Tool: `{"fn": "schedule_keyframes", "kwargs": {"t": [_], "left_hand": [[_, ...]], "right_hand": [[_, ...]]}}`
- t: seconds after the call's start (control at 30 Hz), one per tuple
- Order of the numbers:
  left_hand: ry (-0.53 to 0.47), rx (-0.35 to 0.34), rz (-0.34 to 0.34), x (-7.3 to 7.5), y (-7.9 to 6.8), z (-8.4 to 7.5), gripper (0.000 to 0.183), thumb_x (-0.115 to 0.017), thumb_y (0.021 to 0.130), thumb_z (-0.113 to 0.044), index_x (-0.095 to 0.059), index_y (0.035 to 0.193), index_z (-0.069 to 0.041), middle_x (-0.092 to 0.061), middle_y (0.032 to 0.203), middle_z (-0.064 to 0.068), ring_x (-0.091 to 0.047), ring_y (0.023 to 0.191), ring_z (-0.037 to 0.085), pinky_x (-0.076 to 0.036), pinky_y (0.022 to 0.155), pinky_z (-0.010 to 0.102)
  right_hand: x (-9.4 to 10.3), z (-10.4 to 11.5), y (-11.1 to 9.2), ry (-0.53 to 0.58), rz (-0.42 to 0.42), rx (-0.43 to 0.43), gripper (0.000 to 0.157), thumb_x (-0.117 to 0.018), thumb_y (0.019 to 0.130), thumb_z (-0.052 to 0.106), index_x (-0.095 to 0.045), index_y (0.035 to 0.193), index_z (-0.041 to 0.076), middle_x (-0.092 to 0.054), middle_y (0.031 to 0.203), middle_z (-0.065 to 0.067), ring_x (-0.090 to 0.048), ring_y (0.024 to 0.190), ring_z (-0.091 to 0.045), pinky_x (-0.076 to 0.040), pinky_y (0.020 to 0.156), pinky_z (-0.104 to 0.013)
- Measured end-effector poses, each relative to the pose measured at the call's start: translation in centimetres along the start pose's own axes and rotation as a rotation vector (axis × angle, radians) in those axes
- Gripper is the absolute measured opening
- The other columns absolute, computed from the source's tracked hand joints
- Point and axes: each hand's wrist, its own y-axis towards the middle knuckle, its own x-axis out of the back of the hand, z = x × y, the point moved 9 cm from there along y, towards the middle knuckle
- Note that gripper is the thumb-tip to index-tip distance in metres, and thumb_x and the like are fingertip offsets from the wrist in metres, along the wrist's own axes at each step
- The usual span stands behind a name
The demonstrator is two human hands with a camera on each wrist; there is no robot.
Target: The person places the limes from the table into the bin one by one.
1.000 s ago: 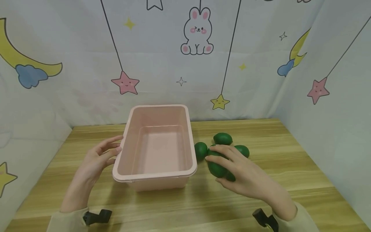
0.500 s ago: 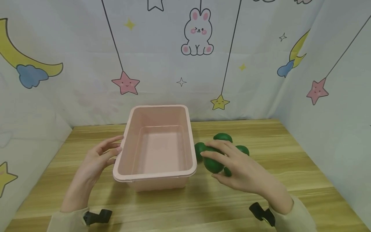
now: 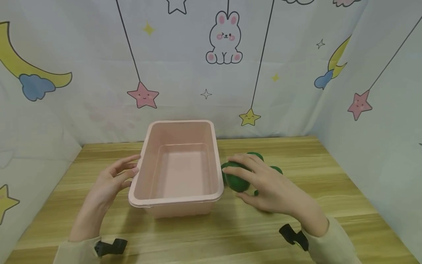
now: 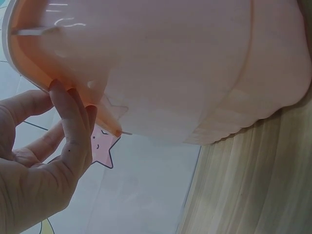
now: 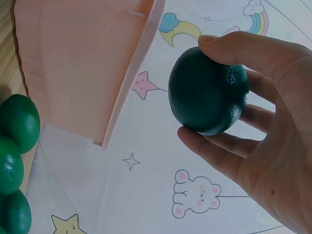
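Note:
My right hand (image 3: 273, 187) pinches a glossy dark green lime (image 3: 238, 181) between thumb and fingertips, just right of a pink plastic box (image 3: 182, 209). In the right wrist view the held lime (image 5: 207, 92) hangs above the table, near the box's rim (image 5: 129, 80). My left hand (image 3: 115, 179) holds the left rim of the box. The left wrist view shows its fingers (image 4: 73, 117) curled under that rim, with the thumb at the edge. More limes (image 5: 19, 122) lie on the table beside the box, partly hidden behind the right hand in the head view.
The wooden table (image 3: 230, 242) carries the box left of centre. A white cloth (image 3: 184, 73) printed with stars, moons and a rabbit hangs behind it and along both sides. Black camera mounts (image 3: 110, 247) sit on both wrists.
My right hand has lifted the lime and carried it left towards the box, away from the other limes. The left hand and the box have stayed in place.

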Motion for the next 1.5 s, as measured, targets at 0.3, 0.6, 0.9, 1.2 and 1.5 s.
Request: {"fn": "schedule_keyframes", "kwargs": {"t": [0.3, 0.6, 0.9, 1.2, 1.5], "left_hand": [[-0.019, -0.007, 0.007, -0.2, 0.0, 0.0, 0.046, -0.062, 0.094, -0.019, -0.051, 0.138, -0.014, -0.058, 0.11, -0.012, -0.062, 0.094, 0.001, -0.057, 0.076, 0.019], [-0.014, -0.003, 0.004, -0.1, -0.1, 0.0, 0.046, -0.063, 0.094, -0.019, -0.051, 0.138, -0.014, -0.058, 0.11, -0.012, -0.062, 0.094, 0.0, -0.057, 0.076, 0.019], [-0.011, -0.003, 0.005, -0.1, -0.1, 0.0, 0.047, -0.063, 0.094, -0.019, -0.051, 0.139, -0.014, -0.057, 0.11, -0.011, -0.062, 0.093, 0.001, -0.057, 0.076, 0.019], [-0.004, -0.014, 0.004, -0.2, -0.1, -0.1, 0.046, -0.063, 0.094, -0.019, -0.051, 0.138, -0.013, -0.058, 0.109, -0.012, -0.062, 0.094, 0.0, -0.057, 0.077, 0.019], [0.035, 0.004, -0.003, 0.0, -0.1, -0.1, 0.05, -0.063, 0.094, -0.023, -0.049, 0.141, -0.013, -0.055, 0.111, -0.011, -0.061, 0.095, -0.001, -0.056, 0.078, 0.018]], "right_hand": [[0.0, 0.2, 0.7, 0.01, 0.018, 0.013, 0.061, -0.078, 0.078, 0.016, -0.053, 0.133, 0.015, -0.044, 0.144, -0.006, -0.042, 0.131, -0.023, -0.051, 0.099, -0.039], [0.3, 0.4, 1.4, 0.025, 0.02, 0.013, 0.062, -0.077, 0.079, 0.017, -0.052, 0.135, 0.018, -0.042, 0.145, -0.005, -0.042, 0.131, -0.022, -0.052, 0.097, -0.037], [0.6, 0.7, 2.4, 0.02, 0.002, 0.024, 0.059, -0.078, 0.08, 0.021, -0.053, 0.134, 0.019, -0.043, 0.145, -0.004, -0.044, 0.13, -0.022, -0.051, 0.098, -0.039], [0.8, 1.0, 3.3, 0.027, 0.001, 0.041, 0.056, -0.075, 0.081, 0.019, -0.054, 0.133, 0.017, -0.042, 0.146, -0.003, -0.043, 0.131, -0.021, -0.052, 0.096, -0.037], [0.9, 1.3, 4.6, 0.037, 0.011, 0.068, 0.057, -0.076, 0.08, 0.019, -0.053, 0.133, 0.017, -0.043, 0.145, -0.004, -0.041, 0.132, -0.022, -0.045, 0.107, -0.038]]}}
